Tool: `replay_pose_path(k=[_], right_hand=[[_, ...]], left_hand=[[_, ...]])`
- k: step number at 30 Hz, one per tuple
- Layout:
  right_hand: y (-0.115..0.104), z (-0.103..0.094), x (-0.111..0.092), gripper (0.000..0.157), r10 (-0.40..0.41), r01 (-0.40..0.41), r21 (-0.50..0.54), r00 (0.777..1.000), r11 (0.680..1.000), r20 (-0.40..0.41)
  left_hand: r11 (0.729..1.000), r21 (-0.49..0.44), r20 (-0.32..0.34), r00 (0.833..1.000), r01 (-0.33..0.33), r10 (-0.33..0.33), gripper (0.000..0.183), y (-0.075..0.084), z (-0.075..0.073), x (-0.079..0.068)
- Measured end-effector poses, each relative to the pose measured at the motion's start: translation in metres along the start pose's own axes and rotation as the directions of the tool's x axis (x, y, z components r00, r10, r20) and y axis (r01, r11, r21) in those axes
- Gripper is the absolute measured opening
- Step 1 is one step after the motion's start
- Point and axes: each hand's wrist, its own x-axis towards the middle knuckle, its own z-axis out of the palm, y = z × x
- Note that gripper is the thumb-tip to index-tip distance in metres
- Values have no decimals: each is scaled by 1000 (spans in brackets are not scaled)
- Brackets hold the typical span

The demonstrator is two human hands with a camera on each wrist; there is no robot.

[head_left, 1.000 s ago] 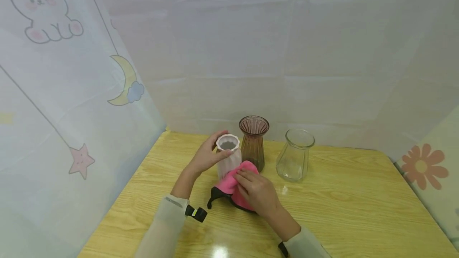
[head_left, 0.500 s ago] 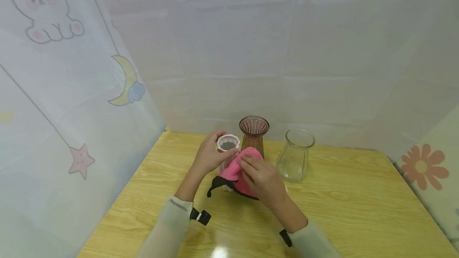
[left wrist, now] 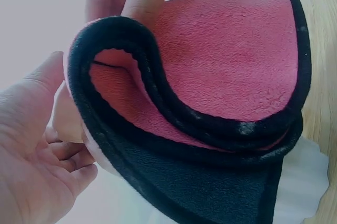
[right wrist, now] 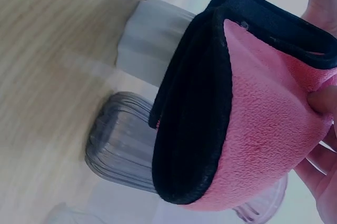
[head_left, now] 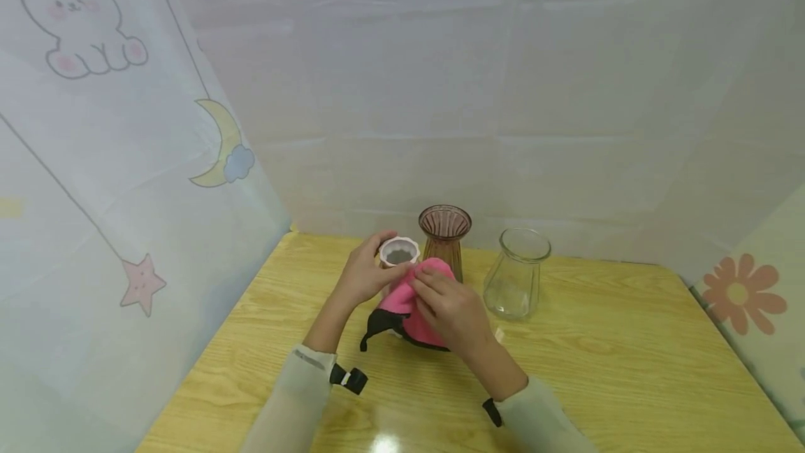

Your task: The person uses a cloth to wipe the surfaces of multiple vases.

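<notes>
My left hand (head_left: 366,275) grips a white ribbed vase (head_left: 399,250) with a scalloped rim near its top, thumb and fingers on opposite sides. Pink cloth (head_left: 397,297) with black edging is bunched in my right hand (head_left: 458,310) and lies against the near right side of that vase. In the left wrist view the folded cloth (left wrist: 231,50) hides most of the vase, leaving its white base (left wrist: 303,182) showing. The right wrist view has the lower part of the white vase (right wrist: 152,39) behind the cloth (right wrist: 274,124).
Just behind the cloth stands a purple-brown glass vase (head_left: 444,229). A clear glass vase (head_left: 512,289) is to its right. All are on a wood-grain table (head_left: 629,362), with a pale sheet wall (head_left: 503,89) behind.
The right hand and the cloth have moved up along the white vase toward its rim, then slightly left. The left hand keeps its grip on the vase, its thumb now partly behind the cloth.
</notes>
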Motion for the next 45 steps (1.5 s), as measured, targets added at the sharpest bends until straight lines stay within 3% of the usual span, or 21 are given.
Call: replay_pose_path(k=[10, 23, 35, 45], right_hand=[[-3, 5, -12, 37, 54, -54, 16, 998, 998, 11], [-7, 16, -33, 33, 95, -95, 2, 995, 995, 42], [-12, 19, -40, 32, 114, -113, -21, 987, 993, 115], [-10, 19, -42, 33, 111, -110, -17, 987, 994, 120]], left_hand=[[992, -125, 20, 1000, 22, -19, 73, -3, 2, -2], [983, -180, -14, 1000, 19, -22, 72, -7, 5, -8], [974, -225, -17, 999, 33, -37, 71, -11, 6, -8], [970, -242, -49, 998, 25, -38, 72, -12, 8, -7]])
